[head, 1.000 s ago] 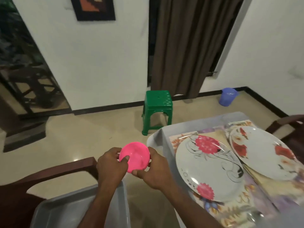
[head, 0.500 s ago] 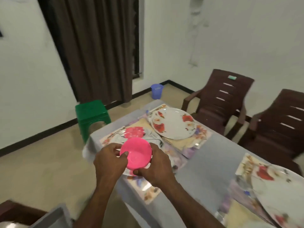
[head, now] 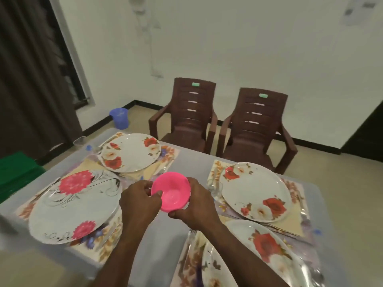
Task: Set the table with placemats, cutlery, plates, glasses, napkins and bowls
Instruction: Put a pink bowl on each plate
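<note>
Both hands, left (head: 139, 200) and right (head: 195, 206), grip the pink bowl (head: 171, 190) by its rim above the table (head: 163, 241), fingers curled

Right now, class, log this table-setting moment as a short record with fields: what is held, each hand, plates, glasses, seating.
held item: pink bowl, above the table's middle, not set down
left hand: grips the bowl's left rim
right hand: grips the bowl's right side
plates: five in view, each on a floral placemat; one cut off by the bottom edge
glasses: one clear glass beside the far right plate; another at the far left corner
seating: two brown chairs beyond the table
</note>
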